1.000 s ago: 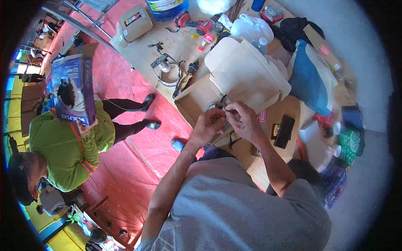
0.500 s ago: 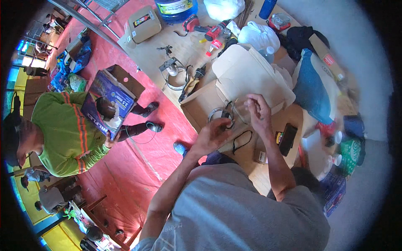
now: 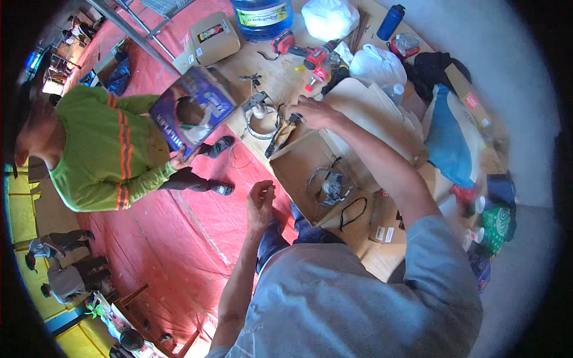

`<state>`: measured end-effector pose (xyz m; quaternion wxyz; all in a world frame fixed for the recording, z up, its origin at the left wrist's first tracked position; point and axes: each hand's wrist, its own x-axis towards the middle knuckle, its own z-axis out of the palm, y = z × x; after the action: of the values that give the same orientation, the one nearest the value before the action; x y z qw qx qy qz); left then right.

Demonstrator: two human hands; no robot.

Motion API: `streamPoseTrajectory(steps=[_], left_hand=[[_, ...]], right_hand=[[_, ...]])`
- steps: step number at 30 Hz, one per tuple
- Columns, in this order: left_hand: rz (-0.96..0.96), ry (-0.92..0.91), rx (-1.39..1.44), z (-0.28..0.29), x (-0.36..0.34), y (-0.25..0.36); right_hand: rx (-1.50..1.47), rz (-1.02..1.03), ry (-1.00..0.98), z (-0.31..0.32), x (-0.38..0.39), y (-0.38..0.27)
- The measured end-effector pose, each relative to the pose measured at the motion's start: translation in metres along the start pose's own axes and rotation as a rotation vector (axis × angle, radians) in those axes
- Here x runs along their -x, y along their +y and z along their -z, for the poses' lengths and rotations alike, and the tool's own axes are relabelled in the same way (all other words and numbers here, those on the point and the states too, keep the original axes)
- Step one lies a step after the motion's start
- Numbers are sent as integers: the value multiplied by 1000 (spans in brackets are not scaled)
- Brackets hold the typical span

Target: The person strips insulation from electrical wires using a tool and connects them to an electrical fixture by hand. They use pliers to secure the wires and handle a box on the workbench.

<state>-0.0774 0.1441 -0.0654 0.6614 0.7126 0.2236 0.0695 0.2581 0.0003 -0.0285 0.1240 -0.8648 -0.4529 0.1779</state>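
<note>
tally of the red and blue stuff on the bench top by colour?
Blue: 3 - water jug, bottle, cushion
Red: 2 - drill, small case
Total: 5
Right hand reaches by the pliers; left hand is off the bench.

I'm looking down on a workshop, or a makeshift work site. The plywood desk (image 3: 280, 77) is crowded with gear: a red power drill (image 3: 298, 51), metal clamps and fittings (image 3: 258, 107), a cardboard box (image 3: 310, 173) with a coiled part inside, and a big blue water jug (image 3: 262, 15). Red sheeting (image 3: 197, 232) covers the floor. A person in a green work shirt (image 3: 101, 149) holds a printed box (image 3: 194, 110). Far left, blurred, probably more workstations.
</note>
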Motion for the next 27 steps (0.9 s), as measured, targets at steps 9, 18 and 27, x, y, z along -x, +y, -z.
streamPoseTrajectory(steps=[9,18,27], left_hand=[[-265,53,-404,-15,-130,-26],[-41,-165,-930,-63,-196,14],[-154,-335,-1136,-24,-208,21]], right_hand=[[120,-53,-203,-64,-50,32],[82,-176,-203,-69,-45,43],[111,-136,-151,-54,-50,22]])
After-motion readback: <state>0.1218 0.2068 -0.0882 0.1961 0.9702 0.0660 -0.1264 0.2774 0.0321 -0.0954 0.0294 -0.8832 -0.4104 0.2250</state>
